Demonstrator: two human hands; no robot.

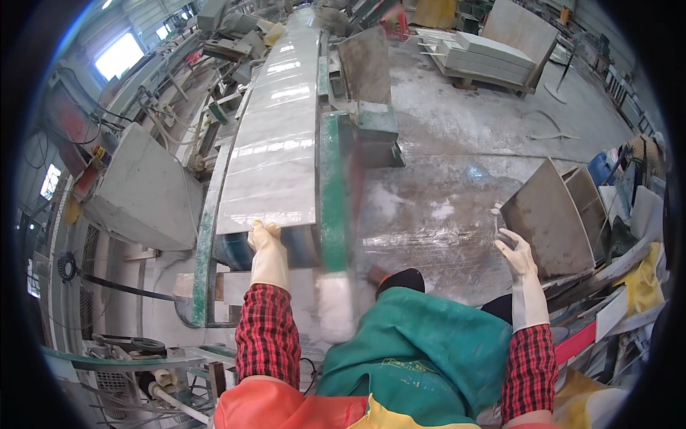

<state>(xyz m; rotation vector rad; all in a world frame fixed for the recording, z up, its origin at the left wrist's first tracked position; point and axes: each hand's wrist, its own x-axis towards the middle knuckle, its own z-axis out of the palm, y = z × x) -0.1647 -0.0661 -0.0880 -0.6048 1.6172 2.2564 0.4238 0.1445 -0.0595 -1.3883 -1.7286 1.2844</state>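
Note:
A long pale stone slab (pixel 275 161) with a glossy surface lies on the conveyor, stretching away from me. At its near end, my left hand (pixel 267 247), in a cream rubber glove, is closed on the edge. Out to the right, my right hand (pixel 520 259) wears the same kind of glove. Its fingers are apart, with no held thing visible. Beside that hand a brown-grey panel (pixel 550 222) leans at a tilt, close to the fingertips; whether they touch it I cannot tell.
A green conveyor rail (pixel 333 193) runs along the slab's right side. A large whitish block-shaped housing (pixel 146 189) stands at the left. Stacked pale slabs (pixel 489 61) rest on a pallet at the back right. Scraps and yellow cloth (pixel 643 279) crowd the right edge.

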